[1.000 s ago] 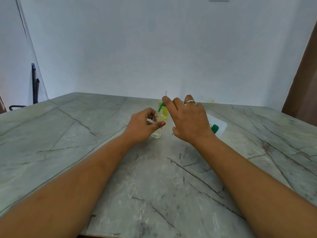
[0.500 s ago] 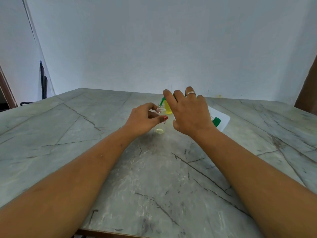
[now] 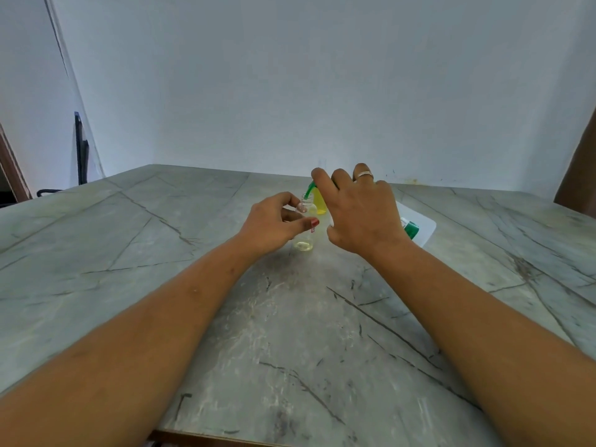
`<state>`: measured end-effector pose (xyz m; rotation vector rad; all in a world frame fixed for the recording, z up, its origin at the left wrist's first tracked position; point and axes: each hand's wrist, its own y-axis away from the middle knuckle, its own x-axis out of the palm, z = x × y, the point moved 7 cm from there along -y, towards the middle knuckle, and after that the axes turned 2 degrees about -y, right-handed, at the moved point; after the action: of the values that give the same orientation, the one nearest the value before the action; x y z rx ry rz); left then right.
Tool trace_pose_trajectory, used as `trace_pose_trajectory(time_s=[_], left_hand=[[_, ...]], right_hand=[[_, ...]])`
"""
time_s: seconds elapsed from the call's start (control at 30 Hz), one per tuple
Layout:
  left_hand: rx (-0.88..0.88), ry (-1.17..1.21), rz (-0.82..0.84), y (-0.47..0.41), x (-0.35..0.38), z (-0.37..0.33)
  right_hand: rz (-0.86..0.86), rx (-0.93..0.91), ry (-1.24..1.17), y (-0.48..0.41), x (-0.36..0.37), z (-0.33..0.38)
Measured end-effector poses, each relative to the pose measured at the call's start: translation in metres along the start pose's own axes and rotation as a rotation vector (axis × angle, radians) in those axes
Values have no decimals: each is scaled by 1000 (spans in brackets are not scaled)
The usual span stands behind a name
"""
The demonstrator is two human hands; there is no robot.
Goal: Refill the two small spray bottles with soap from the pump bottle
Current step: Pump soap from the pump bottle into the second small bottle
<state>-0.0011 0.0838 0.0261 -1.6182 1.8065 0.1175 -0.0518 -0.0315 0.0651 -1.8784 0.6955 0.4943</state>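
Observation:
A small clear spray bottle, uncapped, stands on the marble table with a little yellow soap at its bottom. My left hand holds it between thumb and curled fingers. The pump bottle of yellow soap stands just behind, its green spout over the small bottle's open neck. My right hand lies on the pump head with fingers extended, hiding most of the pump bottle. A second small bottle is not visible.
A white tray sits right of my right hand with a green-capped item on it. The grey marble table runs to a white wall. A dark chair part stands far left.
The view shifted a little; my hands keep the same hold. A thin layer of yellow soap now shows at the bottom of the small bottle.

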Motion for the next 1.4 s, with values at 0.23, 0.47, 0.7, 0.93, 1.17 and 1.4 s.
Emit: trace_pose_trajectory(time_s=[0.23,0.47,0.7,0.93,1.17,1.4], left_hand=[[-2,-12,-26,-2,-1,2],[8,-37,-86,-2,-12,6],[-3,-38,-118,-2,-29,15],[-67,-53,-143,-2,-50,27],[-63,20,-117,-3,-53,34],[-48,0,-115,-9,-54,38]], right_hand=[[3,-13,20,0,5,1],[-16,-51,28,-8,6,9],[-17,-91,-21,-21,10,18],[-27,-115,-92,-39,6,43],[-23,-110,-91,-38,13,45],[-35,-102,-132,-46,15,46]])
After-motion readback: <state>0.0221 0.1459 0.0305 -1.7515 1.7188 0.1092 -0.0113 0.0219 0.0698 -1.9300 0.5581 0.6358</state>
